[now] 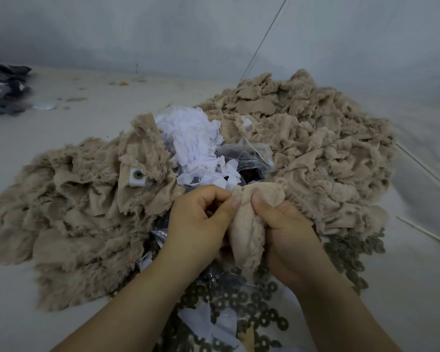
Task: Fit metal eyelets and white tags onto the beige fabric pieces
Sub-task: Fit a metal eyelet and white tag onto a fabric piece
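Observation:
Both hands hold one beige fabric piece [249, 224] in front of me. My left hand [201, 222] pinches its upper left edge between thumb and fingers. My right hand [282, 232] grips its right side, thumb on top. A heap of white tags [196, 146] lies just beyond the hands. Dark metal eyelets [254, 306] are scattered on the floor under my wrists and to the right. On the left beige pile [69, 214], one piece carries a white tag with an eyelet [137, 175] fitted in it.
A bigger beige fabric pile [315, 138] rises at the right back. A clear plastic bag [249, 156] lies between the piles. Dark cloth [3, 85] sits at the far left. Thin sticks [424, 232] lie on the pale floor at the right, near the wall.

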A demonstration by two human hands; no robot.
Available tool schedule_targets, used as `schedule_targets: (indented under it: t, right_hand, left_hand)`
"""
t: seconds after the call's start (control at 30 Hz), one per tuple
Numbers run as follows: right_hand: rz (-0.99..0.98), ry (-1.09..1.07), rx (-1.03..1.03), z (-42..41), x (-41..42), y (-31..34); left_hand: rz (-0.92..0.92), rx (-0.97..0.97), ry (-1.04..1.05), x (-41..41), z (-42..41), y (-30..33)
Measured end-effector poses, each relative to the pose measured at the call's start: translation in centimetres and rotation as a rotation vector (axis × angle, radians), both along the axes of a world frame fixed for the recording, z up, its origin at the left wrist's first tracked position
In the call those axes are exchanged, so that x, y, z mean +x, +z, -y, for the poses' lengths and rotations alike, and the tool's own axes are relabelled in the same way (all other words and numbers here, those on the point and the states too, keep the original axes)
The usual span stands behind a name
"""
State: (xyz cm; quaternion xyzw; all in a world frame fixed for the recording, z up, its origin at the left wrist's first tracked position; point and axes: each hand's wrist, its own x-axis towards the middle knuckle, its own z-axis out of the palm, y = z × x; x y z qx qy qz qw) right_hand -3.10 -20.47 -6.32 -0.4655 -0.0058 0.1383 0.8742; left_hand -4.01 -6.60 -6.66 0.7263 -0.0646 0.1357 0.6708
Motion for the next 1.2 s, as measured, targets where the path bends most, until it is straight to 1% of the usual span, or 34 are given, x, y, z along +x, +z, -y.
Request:
schedule_targets:
  t: [0.07, 0.17, 0.27, 0.4, 0.5, 0.57, 0.67, 0.8, 0.93, 1.03, 1.07, 1.13, 1.2]
  right_hand:
    - [0.003, -0.022, -0.008, -0.2, -0.1, -0.1]
    - [0.054, -0.024, -0.024, -0.5, -0.3, -0.2]
    - [0.069, 0.021, 0.011, -0.4, -0.4, -0.1]
    - [-0.003, 0.066, 0.079, -0.4, -0.6, 0.2]
    - [-0.117, 0.095, 0.121, -0.5, -0.7, 0.2]
    - [-0.188, 0.125, 0.135, -0.6, -0.7, 0.2]
    - [-0.221, 0.163, 0.158, -0.7, -0.9, 0.3]
    - [-0.170, 0.169, 0.186, -0.4, -1.0, 0.6]
    - [-0.139, 0.135, 0.200, -0.4, -0.7, 0.2]
    - [-0.143, 0.161, 0.184, -0.3, -0.6, -0.1]
    - [-0.138, 0.158, 0.172, -0.4, -0.6, -0.1]
    - [-0.053, 0.123, 0.129, -0.5, -0.6, -0.3]
    - [0.090, 0.072, -0.037, -0.7, -0.8, -0.6]
  left_hand:
    - [-0.021, -0.042, 0.009, 0.1, 0.1, 0.0]
    - [-0.015, -0.011, 0.046, 0.3, 0.4, 0.2]
    - [0.011, 0.033, 0.054, 0.4, 0.6, 0.4]
    - [0.061, 0.117, 0.077, 0.4, 0.8, 0.6]
    - [0.123, 0.178, 0.102, 0.2, 1.1, 0.6]
    - [0.168, 0.189, 0.109, 0.1, 1.5, 0.6]
    - [0.198, 0.189, 0.149, -0.1, 2.0, 0.5]
    - [0.194, 0.177, 0.165, 0.0, 2.1, 0.4]
    - [0.171, 0.159, 0.127, 0.2, 1.6, 0.4]
    - [0.149, 0.180, 0.101, 0.6, 1.1, 0.4]
    - [0.130, 0.181, 0.103, 0.7, 1.0, 0.5]
    - [0.098, 0.166, 0.126, 0.7, 0.9, 0.4]
    - [0.078, 0.148, 0.155, 0.5, 0.8, 0.3]
